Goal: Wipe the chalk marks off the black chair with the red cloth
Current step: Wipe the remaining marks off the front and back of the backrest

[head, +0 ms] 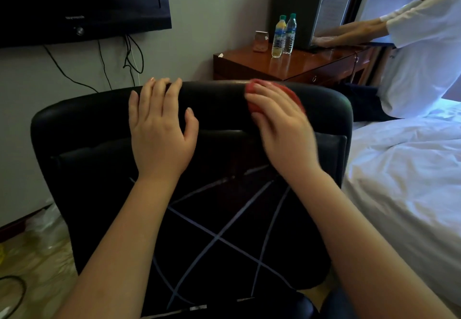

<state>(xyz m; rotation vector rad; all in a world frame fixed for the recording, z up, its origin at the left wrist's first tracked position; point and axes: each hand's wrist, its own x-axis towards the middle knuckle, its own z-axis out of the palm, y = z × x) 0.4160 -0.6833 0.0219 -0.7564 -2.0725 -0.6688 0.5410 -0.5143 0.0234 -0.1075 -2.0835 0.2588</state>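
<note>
The black chair point(82, 129) fills the middle of the view, its padded backrest top running left to right. White chalk marks point(217, 237) cross in long lines on the lower back and seat. My left hand point(159, 129) rests over the top of the backrest, fingers curled over its far edge. My right hand point(279, 121) presses the red cloth point(291, 94) against the top right of the backrest; most of the cloth is hidden under my fingers, and the hand is blurred.
A bed with white sheets point(404, 174) lies to the right. Behind stands a wooden side table point(289, 65) with two plastic bottles point(284, 35). Another person in white point(421, 51) leans at the window. A television point(82, 2) hangs on the left wall, cables below.
</note>
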